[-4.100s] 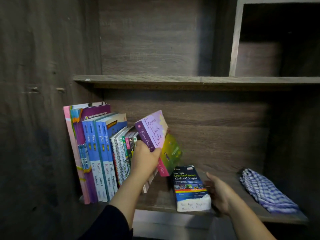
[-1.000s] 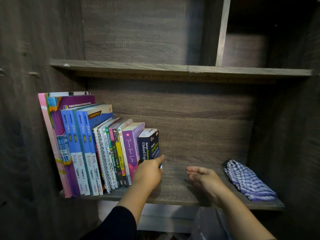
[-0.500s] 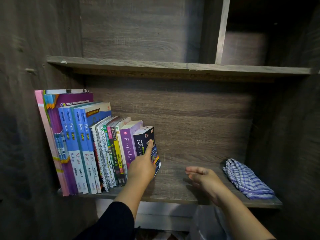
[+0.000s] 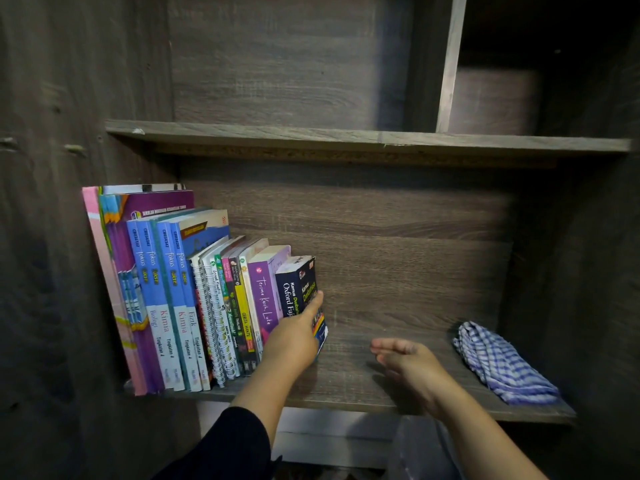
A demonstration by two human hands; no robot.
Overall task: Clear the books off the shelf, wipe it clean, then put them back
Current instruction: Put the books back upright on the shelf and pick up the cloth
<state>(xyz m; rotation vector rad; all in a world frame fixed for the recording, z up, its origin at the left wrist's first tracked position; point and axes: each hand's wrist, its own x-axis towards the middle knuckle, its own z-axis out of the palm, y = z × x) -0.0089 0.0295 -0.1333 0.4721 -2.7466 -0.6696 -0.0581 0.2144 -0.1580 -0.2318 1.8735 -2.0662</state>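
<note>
A row of books [image 4: 180,299] stands upright at the left end of the wooden shelf [image 4: 346,393], leaning against the left wall. The rightmost one is a dark blue dictionary [image 4: 298,289], next to a purple paperback [image 4: 265,299]. My left hand [image 4: 294,337] presses flat against the dictionary's cover, fingers pointing up along it. My right hand [image 4: 408,362] hovers open over the bare middle of the shelf, holding nothing. A blue-and-white checked cloth [image 4: 502,365] lies crumpled at the shelf's right end.
Another shelf board [image 4: 346,136] runs above, with a vertical divider [image 4: 450,64] and dark compartments over it. Dark wooden walls close in on the left and right. A pale ledge [image 4: 329,441] shows below the shelf.
The purple book and the dictionary, earlier tilted or lying flat, now stand in the row. My left hand has slid up the dictionary's side; my right hand has barely moved.
</note>
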